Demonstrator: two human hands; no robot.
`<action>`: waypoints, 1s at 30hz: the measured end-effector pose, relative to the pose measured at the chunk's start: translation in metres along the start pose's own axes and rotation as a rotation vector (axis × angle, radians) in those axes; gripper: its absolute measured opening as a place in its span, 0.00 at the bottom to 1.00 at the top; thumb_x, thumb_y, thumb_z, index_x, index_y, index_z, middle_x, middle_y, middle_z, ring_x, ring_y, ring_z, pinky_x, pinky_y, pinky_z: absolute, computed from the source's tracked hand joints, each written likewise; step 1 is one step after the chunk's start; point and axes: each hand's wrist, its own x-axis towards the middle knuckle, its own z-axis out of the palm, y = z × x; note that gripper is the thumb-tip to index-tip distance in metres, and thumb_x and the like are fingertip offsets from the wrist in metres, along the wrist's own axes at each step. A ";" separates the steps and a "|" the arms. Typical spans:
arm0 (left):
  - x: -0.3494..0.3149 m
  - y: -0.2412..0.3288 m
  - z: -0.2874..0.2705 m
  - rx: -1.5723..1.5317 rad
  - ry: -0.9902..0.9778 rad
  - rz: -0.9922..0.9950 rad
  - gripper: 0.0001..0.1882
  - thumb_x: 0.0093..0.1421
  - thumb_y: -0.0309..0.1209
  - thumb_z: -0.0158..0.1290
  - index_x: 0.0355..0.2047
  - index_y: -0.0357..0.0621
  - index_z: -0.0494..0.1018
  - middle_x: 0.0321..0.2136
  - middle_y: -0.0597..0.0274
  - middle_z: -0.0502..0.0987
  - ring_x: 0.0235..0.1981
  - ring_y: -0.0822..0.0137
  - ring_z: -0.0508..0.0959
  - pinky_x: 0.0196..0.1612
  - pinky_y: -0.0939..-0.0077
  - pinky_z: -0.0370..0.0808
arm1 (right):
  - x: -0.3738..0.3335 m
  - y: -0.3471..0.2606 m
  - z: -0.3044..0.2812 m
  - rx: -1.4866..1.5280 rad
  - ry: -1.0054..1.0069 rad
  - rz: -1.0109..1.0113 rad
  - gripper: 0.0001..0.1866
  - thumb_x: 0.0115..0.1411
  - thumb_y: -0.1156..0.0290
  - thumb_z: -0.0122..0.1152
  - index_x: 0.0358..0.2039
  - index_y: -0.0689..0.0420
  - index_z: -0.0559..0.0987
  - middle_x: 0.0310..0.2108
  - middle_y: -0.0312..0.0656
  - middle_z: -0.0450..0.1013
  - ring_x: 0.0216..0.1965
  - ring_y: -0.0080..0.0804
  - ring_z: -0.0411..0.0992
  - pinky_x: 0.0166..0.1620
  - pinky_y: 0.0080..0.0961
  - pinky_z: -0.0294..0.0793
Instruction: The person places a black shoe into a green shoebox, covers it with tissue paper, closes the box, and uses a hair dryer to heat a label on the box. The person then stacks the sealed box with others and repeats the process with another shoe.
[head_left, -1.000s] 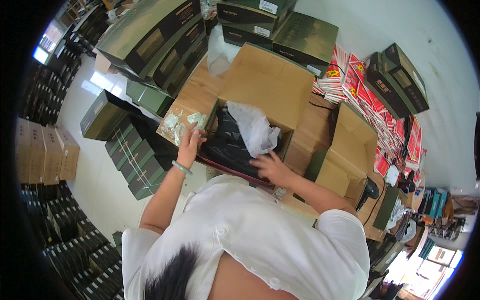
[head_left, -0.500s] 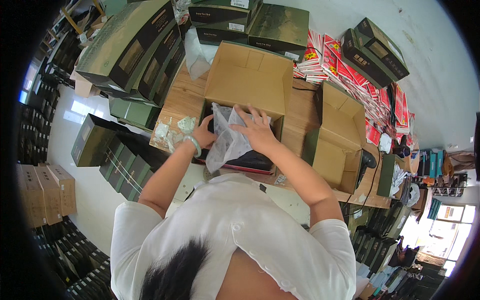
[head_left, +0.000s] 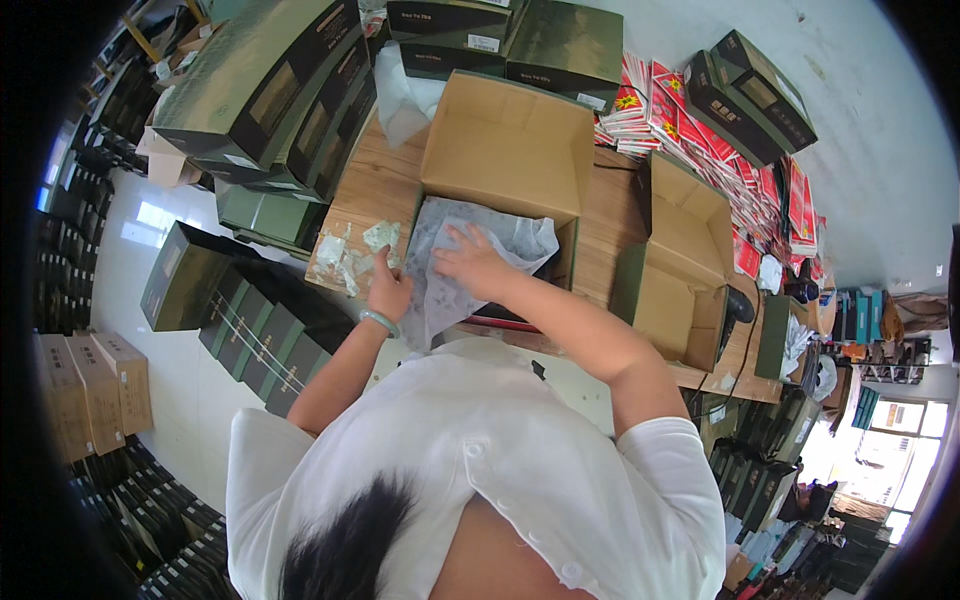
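In the middle of the table stands a shoebox-like carton (head_left: 508,135) with its brown lid raised at the back. Thin white tissue paper (head_left: 432,232) covers most of its inside and spills over the near left edge. My right hand (head_left: 472,264) lies on the paper, fingers spread and holding nothing. Beside the paper's left edge is my left hand (head_left: 388,292), a pale bangle at its wrist. Its thumb points away from me, apart from the other fingers, which show only in part. Something dark shows under the paper at the carton's right; its kind is hidden.
A second open carton (head_left: 685,300) sits to the right, a dark handheld tool (head_left: 738,305) beside it. Crumpled paper scraps (head_left: 345,258) lie left of my left hand. Stacked dark green boxes (head_left: 265,100) rise at the far left. Red printed packets (head_left: 690,140) are heaped at the back right.
The tissue paper, bunched up before, now spreads wider across the carton. My left hand has moved left out of the carton; my right hand has come left and nearer, onto the paper.
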 end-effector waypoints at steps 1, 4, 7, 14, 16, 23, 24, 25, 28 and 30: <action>-0.003 -0.004 0.002 -0.059 -0.018 -0.023 0.41 0.54 0.25 0.53 0.66 0.42 0.46 0.28 0.52 0.76 0.27 0.56 0.77 0.34 0.62 0.74 | 0.006 -0.003 0.000 -0.015 -0.057 -0.012 0.23 0.51 0.78 0.57 0.49 0.45 0.75 0.62 0.34 0.63 0.68 0.47 0.51 0.67 0.60 0.43; -0.018 -0.005 0.008 -0.148 -0.052 -0.036 0.43 0.55 0.25 0.54 0.67 0.39 0.44 0.39 0.46 0.76 0.30 0.54 0.77 0.37 0.60 0.74 | 0.015 -0.008 0.009 -0.056 -0.007 -0.044 0.24 0.53 0.76 0.55 0.51 0.43 0.75 0.59 0.33 0.67 0.67 0.48 0.52 0.67 0.60 0.43; -0.036 -0.005 0.013 -0.048 0.016 0.137 0.45 0.54 0.23 0.55 0.67 0.39 0.41 0.52 0.40 0.70 0.32 0.51 0.78 0.39 0.59 0.75 | 0.016 -0.006 0.040 -0.134 0.323 -0.053 0.21 0.55 0.74 0.54 0.49 0.42 0.77 0.54 0.32 0.71 0.65 0.47 0.56 0.67 0.60 0.44; -0.054 0.000 0.003 -0.106 -0.064 0.187 0.45 0.54 0.19 0.55 0.68 0.44 0.45 0.58 0.45 0.65 0.33 0.57 0.74 0.39 0.65 0.74 | 0.022 0.009 0.030 -0.110 0.064 0.018 0.08 0.56 0.67 0.52 0.31 0.47 0.81 0.38 0.37 0.74 0.51 0.43 0.66 0.65 0.58 0.50; -0.060 0.008 -0.004 -0.180 -0.133 0.059 0.44 0.54 0.20 0.56 0.68 0.46 0.48 0.57 0.49 0.67 0.32 0.59 0.72 0.39 0.67 0.73 | 0.021 0.003 0.022 -0.090 0.106 -0.006 0.07 0.55 0.68 0.54 0.28 0.47 0.81 0.40 0.38 0.74 0.50 0.43 0.67 0.64 0.57 0.51; -0.065 0.002 -0.014 -0.156 -0.064 0.039 0.40 0.56 0.24 0.58 0.67 0.51 0.53 0.45 0.54 0.75 0.29 0.61 0.72 0.39 0.69 0.73 | -0.059 0.002 -0.024 0.047 0.404 0.096 0.08 0.50 0.72 0.61 0.32 0.47 0.81 0.51 0.34 0.70 0.60 0.40 0.61 0.64 0.58 0.51; -0.066 0.005 -0.018 -0.174 -0.055 0.010 0.40 0.56 0.24 0.58 0.67 0.52 0.54 0.43 0.54 0.76 0.29 0.61 0.73 0.39 0.69 0.73 | -0.078 -0.008 -0.039 0.035 0.384 0.157 0.07 0.51 0.73 0.60 0.32 0.48 0.81 0.49 0.34 0.71 0.59 0.40 0.61 0.63 0.58 0.50; -0.066 0.007 -0.020 -0.189 -0.052 -0.016 0.39 0.57 0.24 0.57 0.67 0.53 0.54 0.41 0.54 0.77 0.30 0.61 0.73 0.39 0.69 0.73 | -0.099 -0.020 -0.047 0.024 0.364 0.224 0.06 0.52 0.74 0.60 0.31 0.49 0.81 0.47 0.34 0.72 0.58 0.40 0.62 0.63 0.59 0.49; -0.072 0.004 -0.020 -0.083 -0.059 0.008 0.39 0.58 0.25 0.57 0.67 0.55 0.53 0.37 0.53 0.77 0.31 0.58 0.76 0.37 0.65 0.74 | -0.160 -0.062 -0.036 0.089 0.160 0.297 0.05 0.51 0.72 0.61 0.30 0.55 0.78 0.35 0.38 0.73 0.52 0.41 0.65 0.61 0.56 0.52; -0.073 0.003 -0.018 -0.008 -0.089 0.005 0.40 0.58 0.27 0.57 0.68 0.56 0.52 0.36 0.53 0.76 0.32 0.55 0.77 0.36 0.63 0.74 | -0.181 -0.080 -0.015 0.180 0.122 0.359 0.06 0.51 0.70 0.63 0.30 0.55 0.77 0.33 0.38 0.72 0.48 0.40 0.66 0.59 0.51 0.56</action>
